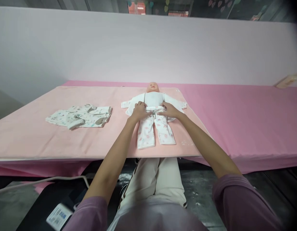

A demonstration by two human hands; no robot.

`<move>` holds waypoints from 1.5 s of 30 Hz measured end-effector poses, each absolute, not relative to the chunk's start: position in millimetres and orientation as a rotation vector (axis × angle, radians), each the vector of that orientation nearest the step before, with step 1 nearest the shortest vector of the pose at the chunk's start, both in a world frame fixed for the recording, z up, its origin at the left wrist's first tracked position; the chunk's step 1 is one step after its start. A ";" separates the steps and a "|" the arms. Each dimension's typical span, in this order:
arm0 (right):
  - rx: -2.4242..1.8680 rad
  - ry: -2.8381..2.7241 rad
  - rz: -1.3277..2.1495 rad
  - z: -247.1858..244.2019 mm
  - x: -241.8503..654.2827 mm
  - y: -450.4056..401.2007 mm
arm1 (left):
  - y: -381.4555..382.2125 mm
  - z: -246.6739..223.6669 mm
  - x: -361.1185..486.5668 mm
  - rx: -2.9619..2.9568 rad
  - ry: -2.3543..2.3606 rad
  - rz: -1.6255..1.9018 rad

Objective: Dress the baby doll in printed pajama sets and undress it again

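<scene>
A baby doll (153, 87) lies on its back, head toward the wall. It wears a white top (154, 98) whose long sleeves spread to both sides, and white patterned trousers (146, 133) on its lower body. At the waistband, my left hand (139, 111) grips the left side, fingers curled over the edge. My right hand (171, 110) grips the waistband's other side in the same way. Both thumbs point inward across the front of the trousers.
Printed baby clothing (81, 116) lies folded to the left on a peach mat (109, 141). Pink cloth (247, 125) covers the table on the right, where a beige object (286, 81) sits by the white wall (148, 48). A pale cable (42, 181) runs below the table edge.
</scene>
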State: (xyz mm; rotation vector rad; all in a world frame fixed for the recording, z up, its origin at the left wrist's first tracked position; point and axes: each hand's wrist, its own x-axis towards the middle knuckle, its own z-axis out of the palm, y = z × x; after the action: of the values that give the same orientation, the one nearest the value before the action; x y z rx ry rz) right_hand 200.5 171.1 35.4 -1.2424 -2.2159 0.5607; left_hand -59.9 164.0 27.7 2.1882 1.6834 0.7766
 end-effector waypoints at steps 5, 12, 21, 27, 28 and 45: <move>-1.330 -2.219 0.563 32.2 197.9 150.9 | 137.2 18.9 -44.7 2.166 1.882 0.805; -1.450 -2.191 0.497 28.9 194.0 129.1 | 107.3 25.4 -39.8 2.177 1.811 0.648; -1.485 -2.135 0.566 31.1 193.3 113.7 | 82.1 19.1 -29.6 2.169 1.855 0.822; -1.490 -2.287 0.715 40.6 204.7 108.7 | 80.0 16.4 -29.2 2.134 1.872 0.870; -1.502 -2.279 0.719 40.8 203.6 107.7 | 79.5 16.2 -29.6 2.144 1.869 0.873; -1.582 -2.474 0.737 63.1 196.9 91.7 | 70.3 23.4 -28.2 2.458 1.848 0.725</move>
State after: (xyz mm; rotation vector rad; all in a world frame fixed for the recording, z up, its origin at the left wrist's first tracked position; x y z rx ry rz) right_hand 196.9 91.7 63.1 -1.5822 -2.4743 0.7372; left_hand -28.2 70.3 23.4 2.4578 1.8479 0.7248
